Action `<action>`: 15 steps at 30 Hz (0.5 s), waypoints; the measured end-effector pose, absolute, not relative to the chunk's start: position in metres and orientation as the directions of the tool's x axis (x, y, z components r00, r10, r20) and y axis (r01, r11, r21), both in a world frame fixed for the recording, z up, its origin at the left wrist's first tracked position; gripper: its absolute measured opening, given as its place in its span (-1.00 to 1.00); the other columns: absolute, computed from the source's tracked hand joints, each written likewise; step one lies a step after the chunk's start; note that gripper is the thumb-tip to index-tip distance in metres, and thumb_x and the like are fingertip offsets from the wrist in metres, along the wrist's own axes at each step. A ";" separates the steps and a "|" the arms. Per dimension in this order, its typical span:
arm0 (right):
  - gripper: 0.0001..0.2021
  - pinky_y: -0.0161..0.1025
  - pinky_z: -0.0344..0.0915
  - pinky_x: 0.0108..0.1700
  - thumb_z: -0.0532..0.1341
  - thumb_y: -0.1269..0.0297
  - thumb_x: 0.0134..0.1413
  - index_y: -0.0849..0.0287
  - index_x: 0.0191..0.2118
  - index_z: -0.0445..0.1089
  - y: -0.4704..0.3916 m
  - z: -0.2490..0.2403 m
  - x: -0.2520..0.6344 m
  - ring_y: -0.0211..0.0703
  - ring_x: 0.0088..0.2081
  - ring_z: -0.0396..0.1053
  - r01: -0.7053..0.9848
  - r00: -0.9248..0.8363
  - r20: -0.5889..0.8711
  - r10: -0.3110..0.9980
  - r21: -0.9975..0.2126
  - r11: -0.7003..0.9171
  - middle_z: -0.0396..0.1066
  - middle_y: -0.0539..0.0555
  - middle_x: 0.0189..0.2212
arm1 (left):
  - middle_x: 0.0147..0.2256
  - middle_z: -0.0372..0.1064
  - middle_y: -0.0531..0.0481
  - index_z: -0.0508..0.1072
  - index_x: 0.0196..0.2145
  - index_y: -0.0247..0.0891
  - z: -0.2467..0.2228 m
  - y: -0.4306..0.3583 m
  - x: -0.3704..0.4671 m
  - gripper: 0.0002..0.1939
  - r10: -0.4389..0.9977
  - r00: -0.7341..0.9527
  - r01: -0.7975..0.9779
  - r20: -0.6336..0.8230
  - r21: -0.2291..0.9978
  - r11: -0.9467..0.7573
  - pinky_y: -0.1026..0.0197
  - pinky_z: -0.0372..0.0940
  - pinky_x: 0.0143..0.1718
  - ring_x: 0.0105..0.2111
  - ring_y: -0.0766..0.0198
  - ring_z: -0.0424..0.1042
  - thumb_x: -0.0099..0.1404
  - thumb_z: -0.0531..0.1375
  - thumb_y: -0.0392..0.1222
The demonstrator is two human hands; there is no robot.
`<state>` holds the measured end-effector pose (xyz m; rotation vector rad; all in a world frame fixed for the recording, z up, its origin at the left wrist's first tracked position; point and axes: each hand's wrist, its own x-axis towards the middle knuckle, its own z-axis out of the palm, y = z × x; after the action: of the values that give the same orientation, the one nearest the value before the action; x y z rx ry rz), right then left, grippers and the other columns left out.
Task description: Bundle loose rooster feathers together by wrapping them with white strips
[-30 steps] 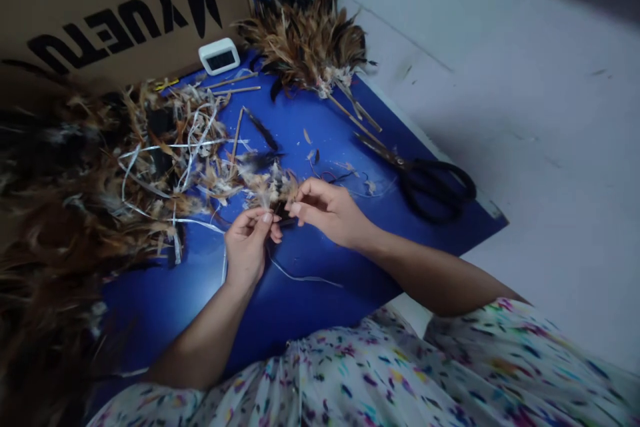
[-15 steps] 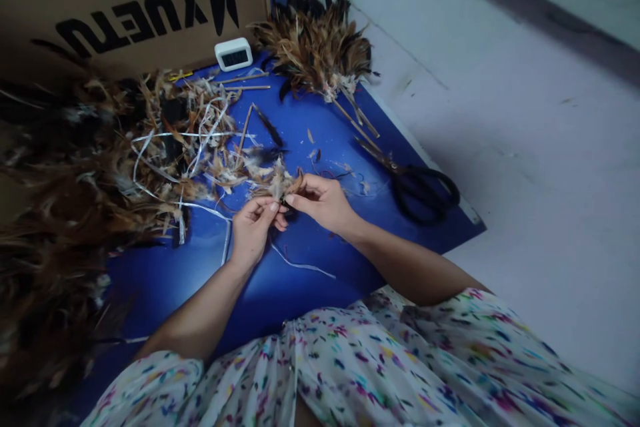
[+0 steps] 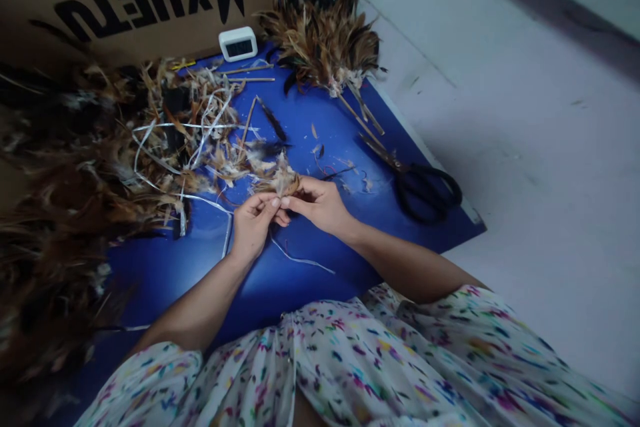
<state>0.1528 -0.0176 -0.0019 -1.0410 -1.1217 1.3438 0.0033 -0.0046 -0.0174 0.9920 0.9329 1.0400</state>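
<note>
A small brown and pale feather bunch [image 3: 281, 177] is pinched at its base between my two hands, over the blue tabletop [image 3: 300, 293]. My left hand [image 3: 254, 221] grips it with thumb and fingertips from the left. From the right, my right hand [image 3: 320, 203] pinches the same spot, its thumb meeting the left thumb. Fingers cover the lower end of the bunch. A thin pale string [image 3: 305, 260] trails on the table just below the hands. Loose fluffy feathers lie directly behind the bunch, and where they part from it is hard to see.
A large pile of feathers [image 3: 90, 147] with white plastic ribbon [image 3: 200, 198] spreads over the left side. Black-handled scissors [image 3: 425, 190] lie at the right edge. Finished-looking feather dusters [image 3: 325, 40], a white digital clock [image 3: 239, 45] and a cardboard box [image 3: 140, 0] stand at the back.
The thumbs have come closer together on the bunch's base, and the dark bit seen between them is now covered. The camera view has shifted slightly; things on the table stay put.
</note>
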 end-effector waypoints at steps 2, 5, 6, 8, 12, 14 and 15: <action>-0.71 -0.24 0.32 -0.37 0.37 0.06 -0.06 0.18 -0.46 0.38 -0.018 -0.004 0.153 -0.28 -0.48 0.34 -0.122 -0.025 0.017 1.000 -0.992 0.013 0.39 -0.02 -0.48 | -0.61 0.43 0.00 0.50 -0.35 -0.35 -0.017 -0.005 0.003 -0.66 0.959 0.242 -0.238 -0.149 0.949 0.208 0.33 0.36 -0.56 -0.63 0.35 0.41 0.07 0.40 -0.01; -0.77 -0.28 0.25 -0.38 0.36 0.13 -0.04 0.18 -0.46 0.40 -0.018 -0.006 0.154 -0.31 -0.46 0.28 -0.018 0.029 0.053 0.998 -0.998 0.054 0.37 -0.02 -0.47 | -0.61 0.43 0.01 0.51 -0.36 -0.35 -0.016 -0.005 0.003 -0.66 0.957 0.242 -0.234 -0.159 0.948 0.217 0.32 0.37 -0.56 -0.63 0.35 0.41 0.07 0.40 -0.01; -0.79 -0.28 0.23 -0.38 0.35 0.16 -0.03 0.18 -0.46 0.41 -0.018 -0.006 0.154 -0.31 -0.46 0.26 0.004 0.031 0.067 0.997 -0.998 0.067 0.36 -0.02 -0.47 | -0.61 0.43 0.01 0.51 -0.35 -0.34 -0.016 -0.005 0.002 -0.66 0.957 0.242 -0.233 -0.159 0.948 0.217 0.32 0.38 -0.56 -0.63 0.35 0.41 0.07 0.40 -0.01; -0.83 -0.30 0.20 -0.39 0.34 0.21 -0.02 0.18 -0.46 0.41 -0.018 -0.006 0.155 -0.32 -0.46 0.24 0.038 0.032 0.091 0.995 -0.995 0.090 0.34 -0.03 -0.48 | -0.61 0.43 0.02 0.51 -0.35 -0.33 -0.017 -0.005 0.002 -0.67 0.957 0.243 -0.229 -0.160 0.949 0.217 0.32 0.38 -0.56 -0.63 0.35 0.41 0.07 0.40 -0.01; -0.82 -0.31 0.15 -0.41 0.33 0.26 0.00 0.18 -0.52 0.38 -0.019 -0.004 0.156 -0.33 -0.47 0.21 0.128 0.047 0.165 0.985 -0.979 0.158 0.31 -0.05 -0.51 | -0.60 0.44 0.01 0.52 -0.36 -0.33 -0.018 -0.005 0.000 -0.70 0.948 0.277 -0.216 -0.155 0.952 0.218 0.33 0.38 -0.54 -0.62 0.35 0.42 0.11 0.38 -0.03; -0.79 -0.30 0.17 -0.39 0.33 0.25 0.03 0.17 -0.54 0.37 -0.020 -0.003 0.156 -0.31 -0.45 0.22 0.157 0.032 0.200 0.979 -0.969 0.193 0.33 -0.04 -0.51 | -0.60 0.43 0.02 0.51 -0.37 -0.32 -0.018 -0.005 -0.001 -0.73 0.947 0.291 -0.219 -0.137 0.954 0.205 0.34 0.36 -0.55 -0.62 0.36 0.42 0.12 0.38 -0.04; -0.77 -0.30 0.19 -0.37 0.32 0.23 0.04 0.17 -0.54 0.37 -0.020 -0.003 0.156 -0.30 -0.44 0.24 0.161 0.023 0.208 0.978 -0.966 0.202 0.34 -0.03 -0.51 | -0.60 0.43 0.02 0.51 -0.38 -0.32 -0.019 -0.004 -0.001 -0.73 0.947 0.293 -0.220 -0.127 0.956 0.197 0.34 0.35 -0.56 -0.62 0.36 0.41 0.12 0.37 -0.04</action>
<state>0.1557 -0.0199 -0.0028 -1.1846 -1.3848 0.9463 -0.0012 -0.0044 -0.0187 1.0303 0.9022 0.9956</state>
